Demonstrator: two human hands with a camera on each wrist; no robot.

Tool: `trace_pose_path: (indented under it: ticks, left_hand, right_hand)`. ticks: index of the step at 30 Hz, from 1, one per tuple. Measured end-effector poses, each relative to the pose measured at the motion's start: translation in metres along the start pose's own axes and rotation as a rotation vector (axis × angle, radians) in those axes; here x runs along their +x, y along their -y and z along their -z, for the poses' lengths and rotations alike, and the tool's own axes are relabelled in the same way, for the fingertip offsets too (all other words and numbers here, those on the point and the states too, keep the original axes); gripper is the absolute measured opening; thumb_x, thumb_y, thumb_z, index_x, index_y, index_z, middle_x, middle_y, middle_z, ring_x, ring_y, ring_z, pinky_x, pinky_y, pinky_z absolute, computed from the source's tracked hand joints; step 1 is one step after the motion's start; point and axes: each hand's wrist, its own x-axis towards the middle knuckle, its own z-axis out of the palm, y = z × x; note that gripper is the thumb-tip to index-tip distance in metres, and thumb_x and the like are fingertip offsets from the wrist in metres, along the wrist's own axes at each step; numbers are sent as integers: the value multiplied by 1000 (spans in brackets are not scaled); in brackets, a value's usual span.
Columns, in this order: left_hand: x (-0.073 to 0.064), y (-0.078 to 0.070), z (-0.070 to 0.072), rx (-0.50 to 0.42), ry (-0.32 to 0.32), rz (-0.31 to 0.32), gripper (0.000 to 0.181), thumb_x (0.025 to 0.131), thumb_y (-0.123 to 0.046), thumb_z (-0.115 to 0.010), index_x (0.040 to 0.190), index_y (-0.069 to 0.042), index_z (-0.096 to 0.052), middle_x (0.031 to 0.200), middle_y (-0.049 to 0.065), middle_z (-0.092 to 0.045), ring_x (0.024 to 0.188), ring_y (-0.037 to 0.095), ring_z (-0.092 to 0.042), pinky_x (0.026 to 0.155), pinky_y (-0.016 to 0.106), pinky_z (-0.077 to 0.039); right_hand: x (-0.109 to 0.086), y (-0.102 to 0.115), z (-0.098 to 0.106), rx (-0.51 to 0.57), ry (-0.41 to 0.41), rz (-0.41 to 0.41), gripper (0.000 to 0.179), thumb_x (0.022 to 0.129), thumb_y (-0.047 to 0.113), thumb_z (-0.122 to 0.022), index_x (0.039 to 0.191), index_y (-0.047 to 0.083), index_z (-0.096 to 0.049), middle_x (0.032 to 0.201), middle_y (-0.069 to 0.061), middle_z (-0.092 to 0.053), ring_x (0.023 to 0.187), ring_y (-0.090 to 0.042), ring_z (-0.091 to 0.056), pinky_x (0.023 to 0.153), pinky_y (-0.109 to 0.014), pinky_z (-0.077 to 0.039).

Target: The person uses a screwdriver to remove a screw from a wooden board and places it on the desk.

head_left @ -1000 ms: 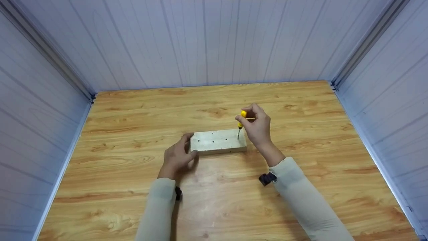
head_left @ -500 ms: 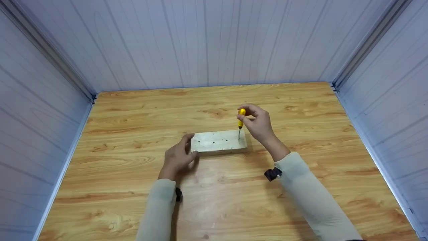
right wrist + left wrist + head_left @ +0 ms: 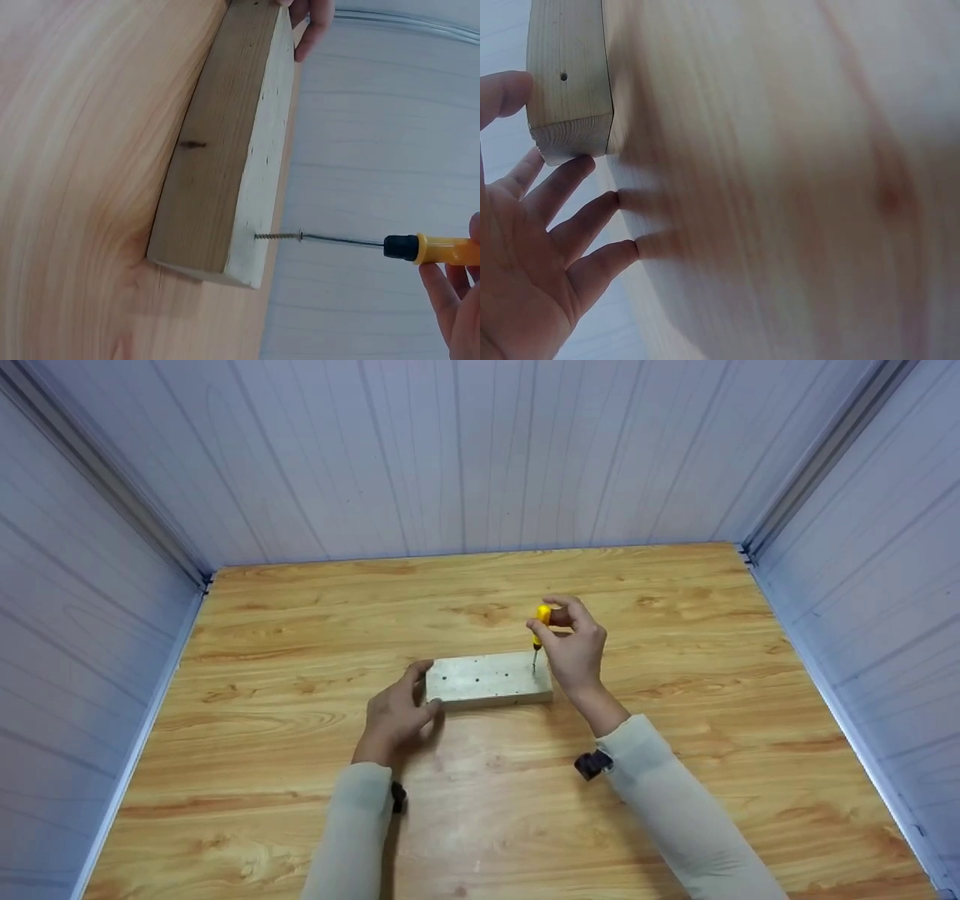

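Note:
A pale wooden block [image 3: 491, 687] lies flat on the table, with several small dark holes in its top. My left hand [image 3: 396, 711] holds the block's left end between thumb and fingers; in the left wrist view the lower fingers spread beside the end face. Near the block's right end, my right hand [image 3: 579, 651] pinches the yellow handle of a screwdriver [image 3: 444, 250]. The shaft stands nearly upright, its tip at the head of a screw [image 3: 277, 236]. Much of the screw's thread shows above the wood, its point in the block.
The wood-grain table [image 3: 480, 810] reaches back to a white panelled wall [image 3: 465, 457]. Similar panels [image 3: 82, 607] stand along the left and right sides. A small black device [image 3: 592, 764] is strapped at the right wrist.
My right wrist swings outward to the right, then back left, while the fingers shift round the screwdriver handle. The tool stays over the same spot; the left hand and block hold nearly still.

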Motion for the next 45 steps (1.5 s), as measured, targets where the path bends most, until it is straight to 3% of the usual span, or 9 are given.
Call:
trace_pose_path:
  ticks: [4, 10, 13, 17, 22, 29, 34, 40, 45]
  left_hand:
    - [0, -1, 1, -7, 6, 6, 59, 75, -46, -56, 129, -42, -31, 132, -7, -44, 119, 21, -43, 94, 42, -35]
    - [-2, -1, 0, -11, 8, 14, 59, 74, -47, -56, 128, -42, -33, 131, -7, -45, 120, 21, -43, 95, 43, -34]
    - [-2, -1, 1, -21, -8, 18, 59, 74, -47, -57, 128, -42, -34, 130, -9, -46, 119, 20, -44, 95, 41, -34]
    - [-2, -1, 2, -29, -21, 21, 59, 73, -47, -58, 127, -42, -36, 130, -12, -45, 119, 19, -44, 96, 39, -34]
    - [0, -2, 2, -13, -13, 24, 58, 74, -47, -58, 127, -42, -35, 130, -11, -45, 119, 18, -44, 96, 40, -33]
    - [1, -1, 2, -17, 1, 29, 58, 74, -47, -58, 127, -42, -35, 130, -11, -45, 120, 18, -43, 97, 42, -32]
    - [0, -2, 3, -26, 3, 29, 58, 74, -47, -58, 127, -41, -35, 132, -12, -43, 121, 18, -41, 98, 41, -32]
    - [0, -1, 2, -23, -3, 32, 57, 74, -47, -57, 126, -43, -35, 131, -10, -45, 120, 18, -43, 97, 41, -32]
    - [-1, -1, 3, -29, 3, 40, 58, 74, -46, -57, 127, -43, -35, 130, -9, -46, 120, 19, -43, 97, 41, -32]
  right_hand:
    - [3, 12, 3, 83, 54, -57, 26, 73, 14, -68, 94, 1, -61, 85, -14, -63, 73, -20, -61, 60, -22, -51]
    - [15, 3, 10, 260, 318, -139, 19, 77, 4, -63, 96, 0, -61, 89, -20, -62, 80, -24, -61, 67, -24, -50]
    - [21, -2, 13, 325, 388, -152, 17, 79, -1, -58, 96, -1, -59, 90, -26, -60, 84, -30, -60, 69, -29, -51]
    - [22, -4, 13, 274, 359, -106, 18, 81, 2, -58, 99, 1, -57, 93, -24, -57, 82, -31, -59, 64, -31, -52]
    - [17, -3, 10, 153, 266, -36, 27, 75, 10, -66, 100, 4, -58, 95, -12, -54, 80, -23, -58, 61, -25, -52]
    - [15, 1, 4, 96, 140, -31, 36, 72, 13, -70, 102, 2, -53, 78, -14, -60, 69, -22, -61, 56, -23, -51]
    - [14, -1, 3, 153, 167, -45, 31, 75, 12, -67, 99, -1, -53, 83, -16, -60, 73, -24, -61, 57, -24, -51]
    - [13, -6, 7, 326, 344, -97, 27, 81, -1, -55, 107, -2, -48, 94, -24, -58, 87, -35, -59, 71, -34, -51]
    - [10, -2, 9, 209, 306, -59, 27, 82, 3, -56, 107, -2, -48, 96, -15, -56, 86, -32, -59, 68, -31, -51]
